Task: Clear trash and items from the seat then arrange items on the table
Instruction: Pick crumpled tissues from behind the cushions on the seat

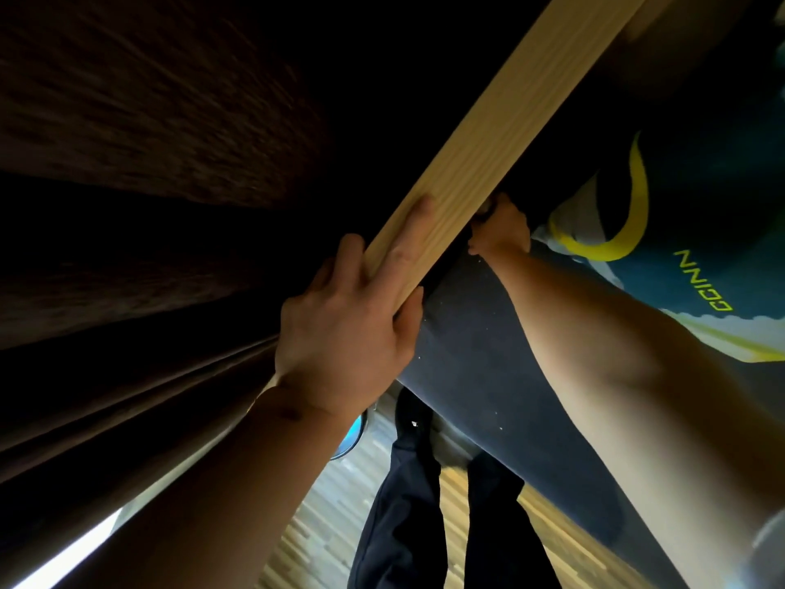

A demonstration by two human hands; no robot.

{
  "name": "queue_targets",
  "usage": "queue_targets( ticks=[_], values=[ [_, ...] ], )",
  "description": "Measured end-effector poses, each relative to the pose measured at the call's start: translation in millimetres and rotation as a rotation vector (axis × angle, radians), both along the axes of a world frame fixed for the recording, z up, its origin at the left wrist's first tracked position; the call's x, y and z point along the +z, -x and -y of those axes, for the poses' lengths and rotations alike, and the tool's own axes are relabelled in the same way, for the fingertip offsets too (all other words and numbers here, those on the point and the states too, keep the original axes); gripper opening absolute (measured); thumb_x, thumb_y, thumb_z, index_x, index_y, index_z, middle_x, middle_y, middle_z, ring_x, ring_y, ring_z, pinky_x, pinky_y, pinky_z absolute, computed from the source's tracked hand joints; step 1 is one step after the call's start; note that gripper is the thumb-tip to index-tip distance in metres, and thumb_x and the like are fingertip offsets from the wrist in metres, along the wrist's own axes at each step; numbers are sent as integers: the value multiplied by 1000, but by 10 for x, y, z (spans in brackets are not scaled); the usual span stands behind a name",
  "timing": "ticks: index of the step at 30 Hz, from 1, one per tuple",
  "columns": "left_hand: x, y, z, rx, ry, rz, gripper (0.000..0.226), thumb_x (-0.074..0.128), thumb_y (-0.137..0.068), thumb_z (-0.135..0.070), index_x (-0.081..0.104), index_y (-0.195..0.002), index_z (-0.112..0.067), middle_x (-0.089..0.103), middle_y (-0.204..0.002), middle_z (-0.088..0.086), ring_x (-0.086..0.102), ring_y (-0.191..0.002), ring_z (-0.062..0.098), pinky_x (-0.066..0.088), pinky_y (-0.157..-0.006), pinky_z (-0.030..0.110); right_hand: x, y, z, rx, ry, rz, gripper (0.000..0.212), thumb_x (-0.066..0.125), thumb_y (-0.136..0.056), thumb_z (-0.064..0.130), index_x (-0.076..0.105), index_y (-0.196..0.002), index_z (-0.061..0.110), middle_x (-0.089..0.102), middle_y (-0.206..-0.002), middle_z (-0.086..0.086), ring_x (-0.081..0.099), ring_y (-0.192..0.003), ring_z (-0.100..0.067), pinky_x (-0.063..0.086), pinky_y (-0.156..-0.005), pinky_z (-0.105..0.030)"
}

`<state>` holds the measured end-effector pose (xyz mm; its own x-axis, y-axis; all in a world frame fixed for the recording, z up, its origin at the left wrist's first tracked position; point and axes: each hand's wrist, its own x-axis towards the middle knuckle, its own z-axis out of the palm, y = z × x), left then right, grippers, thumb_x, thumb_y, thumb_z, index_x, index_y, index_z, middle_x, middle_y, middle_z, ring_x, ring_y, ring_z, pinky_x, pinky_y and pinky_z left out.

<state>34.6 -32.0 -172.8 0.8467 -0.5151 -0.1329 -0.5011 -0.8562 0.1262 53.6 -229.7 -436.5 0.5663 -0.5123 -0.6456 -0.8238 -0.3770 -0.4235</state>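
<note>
A light wooden rail (501,121) runs diagonally from the top right down to the middle of the view. My left hand (357,329) grips its lower end, fingers laid along the wood. My right hand (501,231) is closed at the gap between the rail and the dark grey seat cushion (475,367), on something small and dark that I cannot make out. White crumbs dot the cushion.
A dark brown curtain (127,257) fills the left side. A blue and yellow printed fabric (696,231) lies on the seat at right. Below are my dark trouser legs (408,503), wooden floor (323,525) and a round blue object (350,437).
</note>
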Motion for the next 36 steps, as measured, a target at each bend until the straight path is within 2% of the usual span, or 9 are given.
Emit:
queue_targets(
  ticks=[4, 10, 13, 15, 23, 26, 31, 34, 36],
  values=[
    [-21, -3, 0, 2, 0, 20, 71, 58, -91, -41, 27, -154, -34, 54, -97, 13, 55, -64, 34, 34, -47, 32, -86, 10, 70, -12, -38, 26, 21, 49, -98, 19, 60, -114, 12, 77, -92, -15, 76, -85, -34, 62, -76, -48],
    [-24, 10, 0, -3, -3, 22, 75, 62, -88, -41, 28, -154, -34, 55, -95, 13, 55, -62, 35, 41, -45, 34, 5, 47, 73, 72, 64, 43, 28, 47, -102, 25, 62, -119, 9, 71, -113, -20, 67, -107, -39, 56, -88, -47],
    [-39, -7, -24, -26, -2, 54, 77, 63, -86, -41, 28, -154, -33, 55, -96, 14, 55, -61, 37, 38, -46, 34, 226, 138, -3, -163, -246, 147, 18, 51, -100, 16, 61, -111, 5, 70, -98, -19, 68, -85, -33, 57, -73, -45],
    [-57, -16, -27, -32, 5, 64, 79, 64, -84, -42, 28, -154, -33, 56, -98, 15, 56, -60, 39, 40, -46, 35, 476, 315, -43, -411, -496, 215, 8, 53, -100, 16, 58, -105, 12, 65, -81, -5, 61, -65, -15, 52, -56, -29],
    [-79, 6, 10, -40, -1, 87, 80, 57, -85, -46, 21, -156, -36, 56, -103, 21, 58, -62, 45, 47, -52, 43, 1393, 1556, 100, -734, -809, 334, 6, 68, -91, 23, 69, -96, 22, 76, -82, 8, 72, -70, -2, 53, -58, -18],
    [-63, 58, 14, -68, -19, 129, 82, 63, -86, -38, 22, -156, -28, 53, -116, 25, 59, -82, 48, 50, -59, 50, 1675, 1703, 179, -744, -743, 381, 8, 71, -89, 24, 68, -95, 21, 76, -80, 8, 71, -67, -3, 53, -58, -18],
    [-1, 454, 405, -189, 192, 192, 62, 57, -79, -16, 51, -140, -18, 37, -151, 25, 34, -140, 42, 37, -104, 49, 2175, 1830, 332, -738, -677, 504, 4, 71, -89, 26, 68, -90, 25, 76, -78, 7, 69, -66, -5, 53, -56, -17],
    [13, 819, 850, -3, 557, -137, 33, 55, -86, -21, 61, -118, -22, 60, -125, 8, 61, -105, 7, 44, -79, 17, 2415, 1985, 430, -705, -667, 548, 4, 68, -92, 25, 70, -94, 22, 75, -77, 8, 68, -66, -5, 52, -57, -16],
    [26, 974, 1138, 387, 707, -594, 17, 53, -90, -30, 60, -105, -27, 68, -97, 0, 68, -74, 5, 52, -63, 23, 2554, 2127, 476, -686, -636, 570, 10, 66, -95, 22, 71, -99, 14, 71, -73, 9, 64, -64, -5, 50, -57, -17]
  ],
)
